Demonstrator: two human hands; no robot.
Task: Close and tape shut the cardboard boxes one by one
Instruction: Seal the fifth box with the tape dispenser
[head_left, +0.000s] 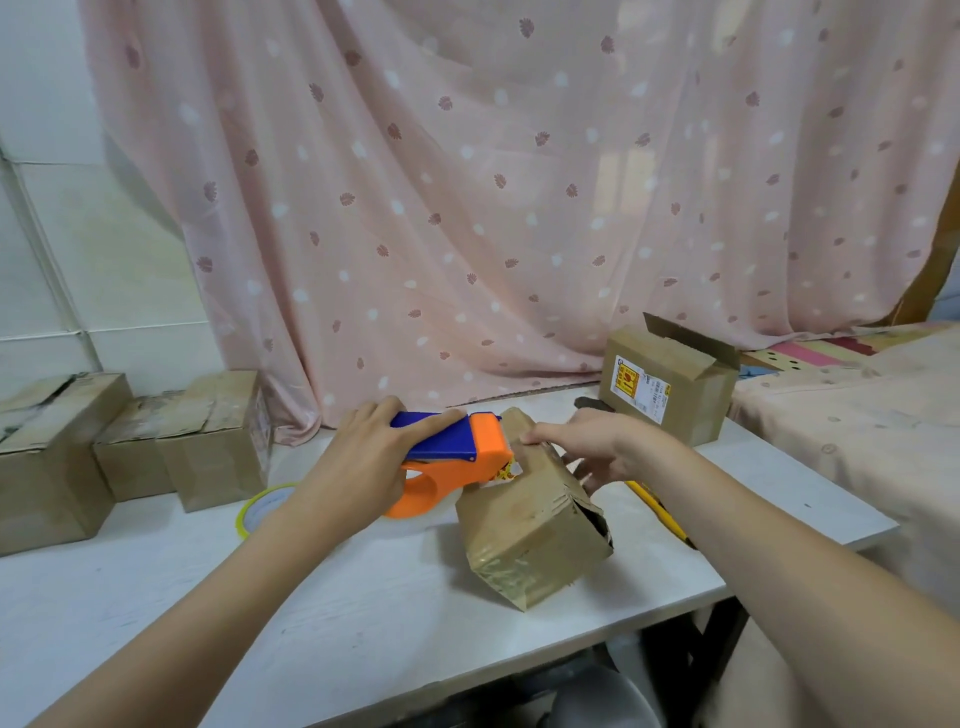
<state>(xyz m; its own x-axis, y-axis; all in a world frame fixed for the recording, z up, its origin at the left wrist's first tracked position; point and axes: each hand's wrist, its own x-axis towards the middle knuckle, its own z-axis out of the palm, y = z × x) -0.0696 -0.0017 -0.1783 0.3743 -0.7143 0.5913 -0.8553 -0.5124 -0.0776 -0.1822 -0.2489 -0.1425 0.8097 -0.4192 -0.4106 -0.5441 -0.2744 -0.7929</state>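
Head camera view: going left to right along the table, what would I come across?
Stacked boxes → yellow tape roll → left hand gripping the tape dispenser → tilted box steadied by the right hand → open box at the back right.

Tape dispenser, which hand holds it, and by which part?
The left hand grips the tape dispenser by its blue-topped handle; the right hand steadies the cardboard box.
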